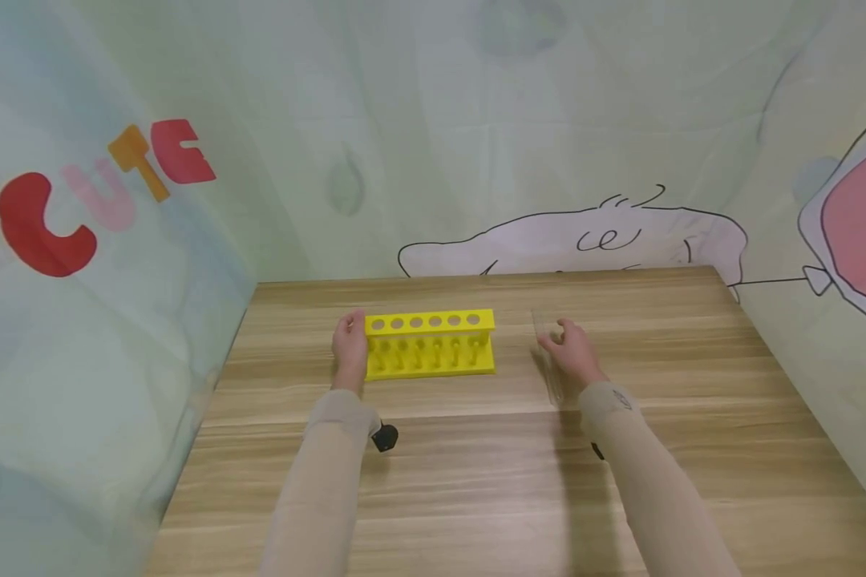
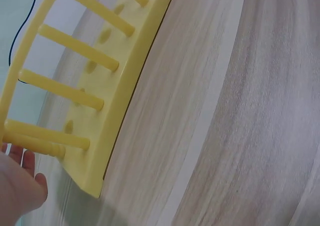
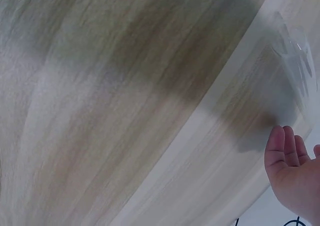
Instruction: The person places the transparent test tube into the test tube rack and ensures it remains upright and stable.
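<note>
A yellow test tube rack (image 1: 433,330) with a row of round holes stands on the wooden table, its slots holding no tubes. My left hand (image 1: 350,344) grips its left end; in the left wrist view, the fingers (image 2: 29,161) are by the end post, partly hidden. To the right of the rack lie clear test tubes (image 1: 555,390), their number hard to tell. Over them hovers my right hand (image 1: 572,353), fingers loosely bent. In the right wrist view the clear tubes (image 3: 301,66) sit beyond the fingertips, apart from them.
The wooden table (image 1: 476,473) meets a printed cloth backdrop (image 1: 433,160) at its back and sides. A black wrist-worn piece (image 1: 386,437) hangs by the left sleeve.
</note>
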A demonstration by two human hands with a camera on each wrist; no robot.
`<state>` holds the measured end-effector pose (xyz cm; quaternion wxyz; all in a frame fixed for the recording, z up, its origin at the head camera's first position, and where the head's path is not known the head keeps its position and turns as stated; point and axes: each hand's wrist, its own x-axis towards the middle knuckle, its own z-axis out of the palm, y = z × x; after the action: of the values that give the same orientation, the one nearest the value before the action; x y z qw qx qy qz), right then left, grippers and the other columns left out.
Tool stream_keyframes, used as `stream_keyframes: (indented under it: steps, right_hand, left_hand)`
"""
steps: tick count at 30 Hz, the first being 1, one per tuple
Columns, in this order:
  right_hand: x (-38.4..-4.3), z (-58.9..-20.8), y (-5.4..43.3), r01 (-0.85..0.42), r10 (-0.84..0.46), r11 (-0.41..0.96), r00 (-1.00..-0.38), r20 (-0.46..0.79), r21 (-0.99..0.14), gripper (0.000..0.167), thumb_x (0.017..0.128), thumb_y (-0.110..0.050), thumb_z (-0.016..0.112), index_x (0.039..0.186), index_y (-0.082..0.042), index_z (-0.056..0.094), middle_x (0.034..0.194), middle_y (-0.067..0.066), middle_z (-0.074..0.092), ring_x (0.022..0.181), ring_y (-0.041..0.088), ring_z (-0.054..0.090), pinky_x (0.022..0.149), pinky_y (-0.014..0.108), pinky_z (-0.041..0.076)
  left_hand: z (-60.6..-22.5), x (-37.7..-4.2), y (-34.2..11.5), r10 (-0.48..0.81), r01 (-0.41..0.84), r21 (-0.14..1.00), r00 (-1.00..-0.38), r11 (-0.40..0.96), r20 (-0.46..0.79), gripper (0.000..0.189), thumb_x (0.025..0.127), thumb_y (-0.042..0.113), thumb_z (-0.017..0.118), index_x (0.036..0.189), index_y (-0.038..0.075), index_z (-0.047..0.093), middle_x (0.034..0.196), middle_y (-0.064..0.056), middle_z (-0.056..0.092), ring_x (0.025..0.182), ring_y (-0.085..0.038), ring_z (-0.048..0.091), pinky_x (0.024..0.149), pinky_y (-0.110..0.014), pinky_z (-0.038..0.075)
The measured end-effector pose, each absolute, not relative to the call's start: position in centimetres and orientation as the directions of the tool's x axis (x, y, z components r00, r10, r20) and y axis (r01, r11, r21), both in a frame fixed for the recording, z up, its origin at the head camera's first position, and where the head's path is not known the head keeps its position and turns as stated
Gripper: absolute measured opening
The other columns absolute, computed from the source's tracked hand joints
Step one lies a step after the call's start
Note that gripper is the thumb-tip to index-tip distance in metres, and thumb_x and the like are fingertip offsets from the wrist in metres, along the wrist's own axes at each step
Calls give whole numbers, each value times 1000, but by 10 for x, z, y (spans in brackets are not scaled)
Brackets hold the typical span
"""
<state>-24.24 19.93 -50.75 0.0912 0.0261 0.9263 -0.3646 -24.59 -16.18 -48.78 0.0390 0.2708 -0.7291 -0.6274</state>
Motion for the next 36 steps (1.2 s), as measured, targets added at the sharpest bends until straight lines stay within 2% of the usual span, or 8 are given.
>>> stream_keyframes:
  steps: [3,8,19,29,36]
  right_hand:
    - [-244,-506,199,105,-25,747,-982,-185,-657,68,87,-38,50,135,3,24,128,28,39,115,38,43,94,49,36]
    - [-245,-504,198,108,-38,756,-977,-208,-646,66,88,-36,50,135,3,24,127,28,39,115,39,41,94,49,36]
    - [-244,-503,196,137,-47,739,-966,-253,-660,63,90,-30,49,136,2,21,126,27,40,116,38,41,92,47,38]
    - [-244,-503,194,151,-34,741,-965,-261,-654,61,90,-28,49,136,2,22,123,26,44,113,36,44,91,45,40]
    - [-244,-504,194,155,-27,742,-965,-260,-653,60,90,-27,49,135,2,23,122,26,45,112,37,45,90,45,41]
  left_hand:
    - [-488,-245,-161,-436,-332,942,-856,50,-278,52,89,50,40,127,15,42,127,-7,44,114,-21,40,98,-36,33]
    - [-490,-246,-161,-449,-323,946,-848,18,-281,47,89,43,44,127,15,43,127,-7,44,114,-22,41,98,-36,33]
    - [-490,-247,-160,-459,-308,951,-841,-28,-286,38,90,37,46,122,17,47,121,-4,47,106,-19,42,93,-33,36]
    - [-492,-249,-158,-438,-301,949,-844,-94,-311,39,92,34,43,125,14,45,127,-3,45,114,-16,39,100,-29,32]
    - [-494,-250,-159,-425,-315,942,-842,-112,-332,41,92,38,42,125,14,44,130,-3,42,116,-16,37,102,-30,29]
